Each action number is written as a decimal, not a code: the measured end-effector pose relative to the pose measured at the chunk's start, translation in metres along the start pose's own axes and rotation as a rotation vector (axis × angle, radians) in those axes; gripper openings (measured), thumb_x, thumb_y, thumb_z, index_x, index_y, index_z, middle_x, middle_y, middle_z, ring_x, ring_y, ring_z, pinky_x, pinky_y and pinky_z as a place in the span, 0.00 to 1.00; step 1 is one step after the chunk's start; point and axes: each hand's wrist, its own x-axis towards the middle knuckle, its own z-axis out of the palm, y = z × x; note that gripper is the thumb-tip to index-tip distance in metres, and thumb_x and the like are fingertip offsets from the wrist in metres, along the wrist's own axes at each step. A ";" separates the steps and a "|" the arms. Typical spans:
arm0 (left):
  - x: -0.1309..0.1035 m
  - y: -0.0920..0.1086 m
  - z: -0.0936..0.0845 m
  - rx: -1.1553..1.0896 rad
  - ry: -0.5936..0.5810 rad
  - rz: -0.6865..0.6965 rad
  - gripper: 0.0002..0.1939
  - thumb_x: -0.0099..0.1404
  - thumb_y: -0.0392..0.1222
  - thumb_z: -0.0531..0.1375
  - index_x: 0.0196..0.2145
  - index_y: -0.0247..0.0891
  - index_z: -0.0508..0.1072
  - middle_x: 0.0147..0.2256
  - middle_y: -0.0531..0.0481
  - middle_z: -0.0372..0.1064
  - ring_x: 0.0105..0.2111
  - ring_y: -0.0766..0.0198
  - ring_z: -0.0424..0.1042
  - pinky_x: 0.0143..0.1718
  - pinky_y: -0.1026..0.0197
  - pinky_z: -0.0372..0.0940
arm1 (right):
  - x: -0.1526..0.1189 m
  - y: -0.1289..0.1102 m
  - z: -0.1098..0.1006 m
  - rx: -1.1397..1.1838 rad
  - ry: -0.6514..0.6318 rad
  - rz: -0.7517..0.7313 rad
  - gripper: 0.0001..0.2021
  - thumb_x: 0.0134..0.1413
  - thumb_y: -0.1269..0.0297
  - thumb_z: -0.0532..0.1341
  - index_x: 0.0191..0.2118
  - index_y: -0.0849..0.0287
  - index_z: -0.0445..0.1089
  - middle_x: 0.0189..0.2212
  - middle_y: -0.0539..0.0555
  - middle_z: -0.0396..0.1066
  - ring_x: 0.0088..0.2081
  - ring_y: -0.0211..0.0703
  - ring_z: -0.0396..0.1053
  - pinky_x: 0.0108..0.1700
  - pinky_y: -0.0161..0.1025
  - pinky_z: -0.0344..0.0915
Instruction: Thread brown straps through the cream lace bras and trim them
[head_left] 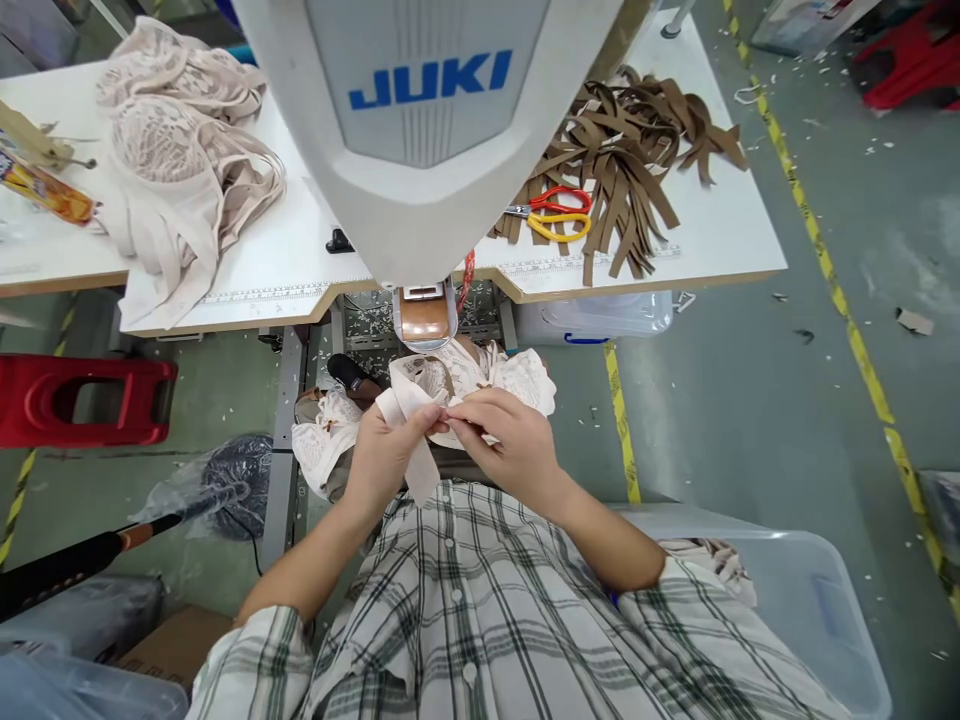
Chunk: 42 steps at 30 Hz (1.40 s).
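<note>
I hold a cream lace garment (517,378) in front of my body, below the head of a white JUKI sewing machine (427,110). My left hand (386,452) pinches a plain beige strap (409,420) of the garment that hangs down over my fingers. My right hand (510,440) grips the same piece from the right, fingertips meeting those of the left hand. A brown piece sits under the machine's foot (425,318), just above the lace.
On the white table (720,240) lie a heap of brown straps (637,150), red and yellow scissors (553,212) and a pile of cream lace garments (180,150). A red stool (82,400) stands at left, a clear plastic bin (810,600) at right.
</note>
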 end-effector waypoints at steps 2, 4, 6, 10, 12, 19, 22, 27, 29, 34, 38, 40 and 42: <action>0.000 -0.003 0.003 -0.018 0.011 0.027 0.12 0.57 0.46 0.70 0.34 0.36 0.78 0.31 0.50 0.77 0.32 0.66 0.74 0.37 0.65 0.68 | 0.001 0.001 0.007 0.000 0.020 0.024 0.08 0.64 0.67 0.58 0.41 0.53 0.75 0.37 0.53 0.77 0.39 0.40 0.74 0.39 0.37 0.71; -0.001 -0.003 0.005 -0.021 0.007 0.038 0.11 0.58 0.46 0.70 0.35 0.37 0.79 0.32 0.51 0.77 0.32 0.66 0.73 0.38 0.65 0.68 | 0.002 0.003 0.011 0.007 0.019 0.068 0.08 0.64 0.66 0.58 0.42 0.52 0.75 0.38 0.53 0.77 0.41 0.41 0.74 0.41 0.38 0.72; -0.002 -0.003 0.007 0.024 0.002 0.049 0.11 0.59 0.46 0.69 0.36 0.37 0.79 0.33 0.50 0.77 0.33 0.65 0.73 0.37 0.65 0.67 | 0.003 0.006 0.011 0.017 0.012 0.098 0.08 0.65 0.65 0.57 0.42 0.52 0.75 0.39 0.53 0.77 0.42 0.42 0.74 0.43 0.38 0.71; -0.005 0.000 0.005 0.302 -0.004 0.146 0.10 0.63 0.47 0.65 0.36 0.37 0.80 0.33 0.49 0.77 0.35 0.62 0.74 0.35 0.64 0.67 | 0.007 0.011 0.004 0.040 -0.026 0.111 0.06 0.63 0.65 0.59 0.38 0.53 0.74 0.36 0.51 0.77 0.39 0.40 0.73 0.40 0.36 0.68; -0.006 0.000 0.003 0.438 -0.017 0.217 0.10 0.64 0.46 0.64 0.37 0.38 0.81 0.32 0.49 0.78 0.35 0.60 0.74 0.35 0.64 0.67 | 0.011 0.013 -0.003 0.072 -0.101 0.113 0.04 0.61 0.66 0.61 0.35 0.54 0.73 0.34 0.50 0.75 0.36 0.38 0.71 0.36 0.35 0.65; -0.003 -0.001 -0.007 0.632 -0.153 0.473 0.08 0.64 0.41 0.64 0.30 0.34 0.80 0.26 0.49 0.77 0.26 0.63 0.73 0.30 0.64 0.66 | 0.022 0.017 -0.021 0.253 -0.303 0.108 0.05 0.51 0.74 0.63 0.28 0.58 0.68 0.26 0.46 0.66 0.28 0.33 0.64 0.31 0.31 0.58; -0.001 -0.003 -0.008 0.564 -0.188 0.426 0.07 0.63 0.41 0.64 0.32 0.35 0.80 0.26 0.49 0.77 0.27 0.62 0.74 0.30 0.63 0.67 | 0.022 0.019 -0.021 0.286 -0.362 0.119 0.04 0.53 0.73 0.61 0.30 0.58 0.70 0.26 0.47 0.67 0.30 0.34 0.64 0.33 0.32 0.58; 0.005 0.000 -0.003 0.480 -0.184 0.245 0.09 0.63 0.45 0.65 0.33 0.35 0.77 0.27 0.51 0.74 0.27 0.65 0.71 0.30 0.65 0.66 | 0.017 0.018 -0.017 0.207 -0.360 0.163 0.03 0.56 0.71 0.60 0.31 0.59 0.69 0.27 0.48 0.65 0.30 0.34 0.62 0.33 0.33 0.56; 0.007 0.004 0.000 0.471 -0.192 0.181 0.11 0.63 0.46 0.65 0.35 0.35 0.77 0.28 0.52 0.73 0.28 0.67 0.69 0.30 0.66 0.64 | 0.015 0.017 -0.016 0.166 -0.306 0.197 0.04 0.55 0.71 0.61 0.29 0.59 0.67 0.26 0.47 0.63 0.29 0.33 0.61 0.32 0.33 0.54; 0.006 0.006 0.003 0.457 -0.130 0.135 0.14 0.61 0.49 0.66 0.33 0.34 0.78 0.28 0.51 0.72 0.27 0.67 0.66 0.27 0.67 0.61 | 0.014 0.016 -0.019 0.181 -0.292 0.290 0.03 0.59 0.67 0.62 0.33 0.59 0.72 0.27 0.47 0.67 0.29 0.33 0.62 0.34 0.33 0.56; 0.006 0.000 0.002 0.474 -0.118 0.143 0.14 0.61 0.50 0.66 0.34 0.34 0.78 0.26 0.52 0.70 0.25 0.68 0.63 0.26 0.67 0.59 | 0.015 0.017 -0.021 0.192 -0.321 0.306 0.04 0.58 0.66 0.62 0.33 0.59 0.73 0.27 0.47 0.68 0.28 0.33 0.63 0.33 0.33 0.56; 0.007 -0.001 0.002 0.478 -0.139 0.155 0.14 0.62 0.50 0.65 0.34 0.35 0.77 0.27 0.52 0.70 0.26 0.68 0.63 0.26 0.67 0.59 | 0.016 0.016 -0.020 0.165 -0.295 0.279 0.05 0.57 0.67 0.62 0.31 0.59 0.72 0.25 0.47 0.67 0.28 0.33 0.63 0.33 0.34 0.55; 0.008 0.002 0.003 0.502 -0.160 0.175 0.13 0.63 0.49 0.64 0.34 0.35 0.77 0.27 0.52 0.70 0.26 0.68 0.63 0.27 0.67 0.59 | 0.016 0.017 -0.021 0.172 -0.283 0.269 0.06 0.57 0.67 0.62 0.30 0.60 0.72 0.25 0.48 0.67 0.28 0.34 0.63 0.33 0.34 0.56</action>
